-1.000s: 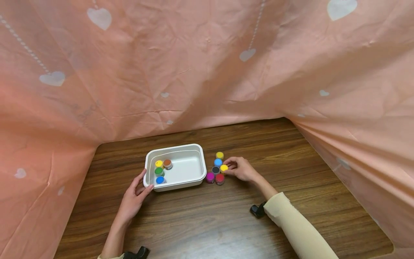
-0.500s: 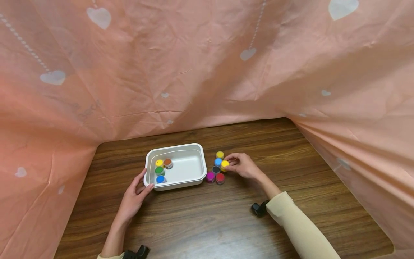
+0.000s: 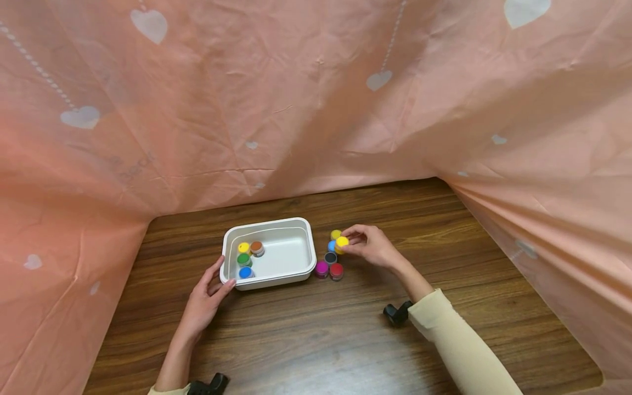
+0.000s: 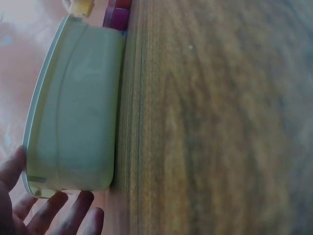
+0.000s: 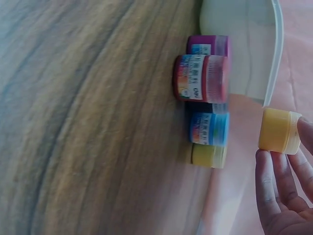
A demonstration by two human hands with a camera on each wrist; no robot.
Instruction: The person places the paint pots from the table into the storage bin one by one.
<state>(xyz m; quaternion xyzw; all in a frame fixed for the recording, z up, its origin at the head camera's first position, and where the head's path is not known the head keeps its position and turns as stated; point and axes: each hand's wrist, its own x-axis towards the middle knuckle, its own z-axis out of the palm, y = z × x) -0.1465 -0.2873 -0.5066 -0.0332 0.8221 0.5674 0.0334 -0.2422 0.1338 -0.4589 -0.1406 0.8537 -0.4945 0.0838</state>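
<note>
My left hand grips the near left corner of a white plastic tray, thumb at the rim and fingers along the end wall. Between thumb and fingers, my right hand pinches a yellow paint jar, raised off the table as the right wrist view shows. Below it stand a blue jar, a red jar, a magenta jar, a black jar and another yellow jar. Inside the tray's left part are yellow, brown, green and blue jars.
The brown wooden table carries the tray, with the loose jars close by its right end. A pink cloth with white hearts hangs behind the table and at both sides.
My right hand has lifted the yellow paint jar up from beside the black and red jars. The left hand and the tray have stayed in place.
</note>
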